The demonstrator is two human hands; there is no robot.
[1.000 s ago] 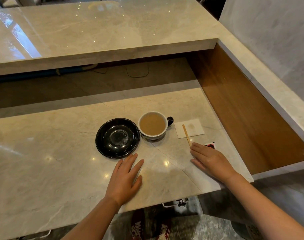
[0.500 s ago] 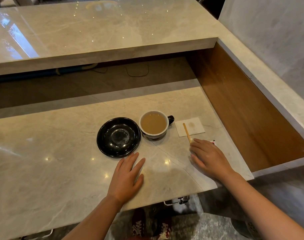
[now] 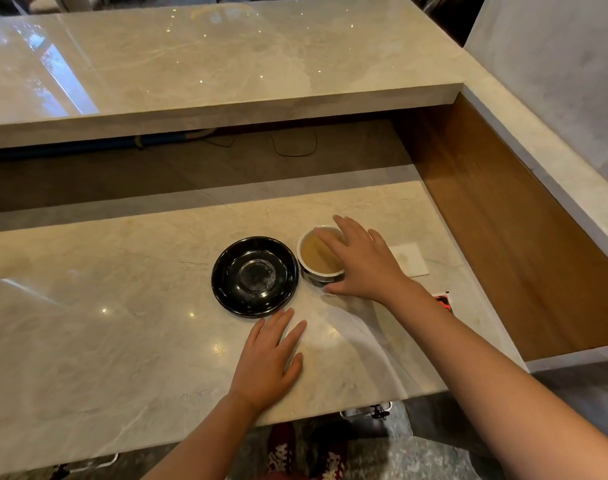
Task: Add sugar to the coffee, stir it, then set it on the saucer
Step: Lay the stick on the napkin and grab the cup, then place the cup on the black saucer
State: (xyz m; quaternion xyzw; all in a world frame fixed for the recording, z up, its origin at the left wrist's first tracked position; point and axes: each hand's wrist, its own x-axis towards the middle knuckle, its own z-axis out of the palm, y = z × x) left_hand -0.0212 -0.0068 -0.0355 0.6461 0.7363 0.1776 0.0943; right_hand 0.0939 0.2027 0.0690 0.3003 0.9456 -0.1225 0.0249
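Right hand (image 3: 361,261) is reaching over the coffee cup (image 3: 318,259), fingers spread wide and flat, palm down. The fingers are covering the right part of the rim; the thumb is lying low by the cup's near side. Whether the hand is actually touching the cup, cannot tell. It is gripping nothing that shows.

Left hand (image 3: 269,358) is resting flat on the counter (image 3: 122,341), fingers loosely spread and empty, fingertips just short of the saucer's near rim.

The cup is sitting on the counter, not on the saucer, white inside, dark outside, full of pale brown coffee. It is standing just beside the right edge of the black saucer (image 3: 255,276), the two nearly touching. The saucer is lying bare and glossy, roughly mid-counter toward the near edge.

Right of the cup, partly behind the right hand, a white napkin (image 3: 411,259) is lying flat with a faint stain on it. Nearer the counter's right edge, a small red-and-black packet (image 3: 442,299) is peeking out beside the right forearm; its printing is too small to read.

Beyond the counter's far edge a higher marble ledge (image 3: 226,64) is running across.
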